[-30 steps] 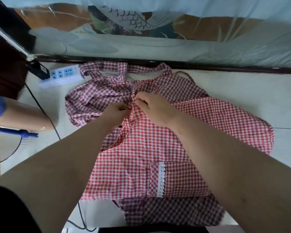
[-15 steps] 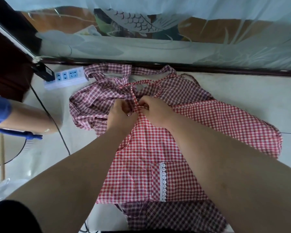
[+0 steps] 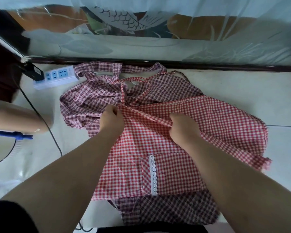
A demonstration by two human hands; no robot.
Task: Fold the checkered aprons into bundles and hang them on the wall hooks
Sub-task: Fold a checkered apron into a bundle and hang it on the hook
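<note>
Between our left hand (image 3: 110, 121) and right hand (image 3: 183, 126), both pinching the red checkered apron (image 3: 138, 148), even tension was needed, we judged.

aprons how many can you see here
2: a bright red apron on top, and a darker apron under it, showing left and at the near edge; others may hide beneath.

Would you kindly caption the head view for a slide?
The left hand and right hand pinch a fold of the red checkered apron, lying over a darker checkered apron.
</note>
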